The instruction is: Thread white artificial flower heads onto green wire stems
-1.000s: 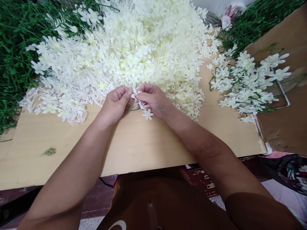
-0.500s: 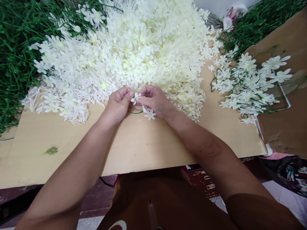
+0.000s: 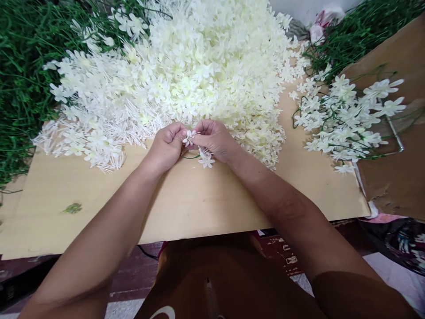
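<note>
My left hand [image 3: 170, 144] and my right hand [image 3: 214, 139] meet at the near edge of a large pile of white artificial flowers [image 3: 195, 79]. Pinched between their fingertips is a small white artificial flower [image 3: 189, 138]. A second white flower [image 3: 206, 159] hangs just below my right fingers, and a thin green stem [image 3: 191, 157] curves beneath the fingertips. My left thumb and forefinger press together behind the pinched flower. The exact hold on the stem is hidden by the fingers.
Green plastic stems [image 3: 26, 79] are heaped at the left, with more green stems [image 3: 365, 33] at the back right. A bunch of flowers on stems [image 3: 345, 119] lies by a cardboard piece [image 3: 398, 177] and a metal rod [image 3: 396, 133]. A green scrap [image 3: 73, 208] rests on the tabletop [image 3: 199, 208].
Both hands stay together, with only a slight shift at the fingertips. The pinched flower has turned a little, and the lower flower hangs slightly closer under my right fingers.
</note>
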